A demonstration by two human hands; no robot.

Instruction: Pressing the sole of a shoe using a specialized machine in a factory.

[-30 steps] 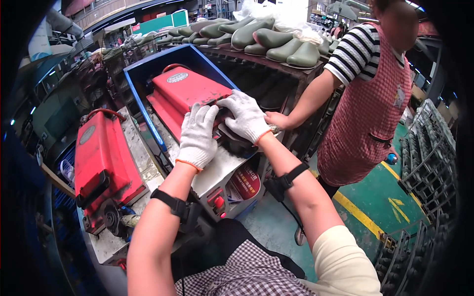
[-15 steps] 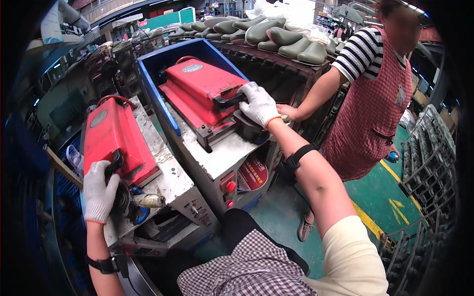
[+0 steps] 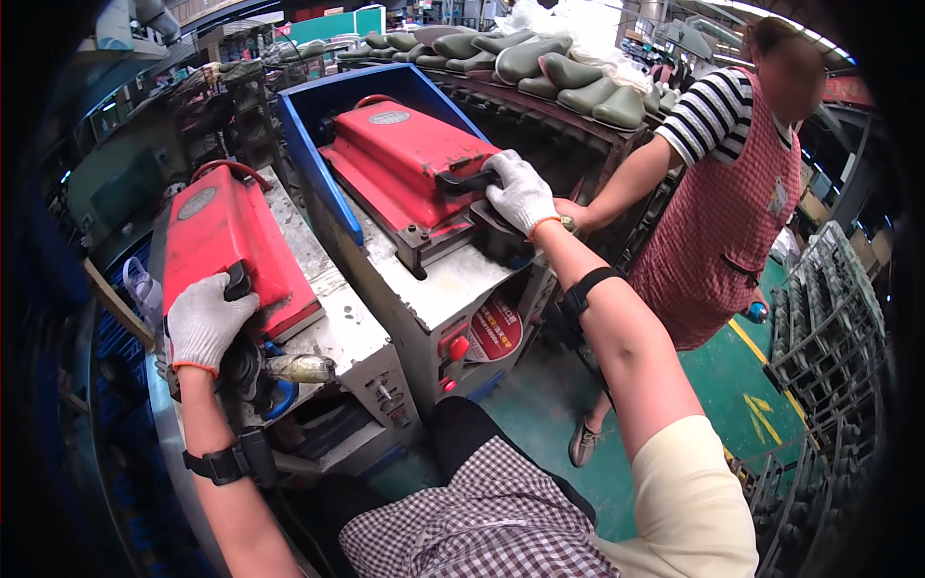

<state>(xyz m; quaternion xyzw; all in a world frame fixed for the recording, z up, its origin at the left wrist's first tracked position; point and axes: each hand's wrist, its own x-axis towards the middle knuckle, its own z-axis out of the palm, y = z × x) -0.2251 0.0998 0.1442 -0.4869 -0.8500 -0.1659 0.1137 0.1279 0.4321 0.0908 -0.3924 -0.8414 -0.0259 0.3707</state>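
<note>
Two machines with red metal covers stand before me. On the left machine's red cover (image 3: 217, 236), my left hand (image 3: 210, 316), in a white knitted glove, closes round the black handle (image 3: 238, 280), and only the handle's end shows past the fingers. At the right machine, my gloved right hand (image 3: 521, 195) grips the end of another black handle (image 3: 462, 183), fixed to the front of the second red cover (image 3: 414, 144). Just below my left hand, a lever with a taped grip (image 3: 301, 368) sticks out. A co-worker's hand (image 3: 570, 214) is right by my right wrist.
A co-worker in a checked apron (image 3: 708, 222) stands at the right. Several olive-green boots or shoe shells (image 3: 535, 60) lie on the rack behind. Red buttons (image 3: 459, 348) sit on the right machine's front. Black metal racks (image 3: 829, 318) line the far right.
My left hand has turned inward and sits more fully over the handle. My right hand keeps its hold. The whole view has shifted a little.
</note>
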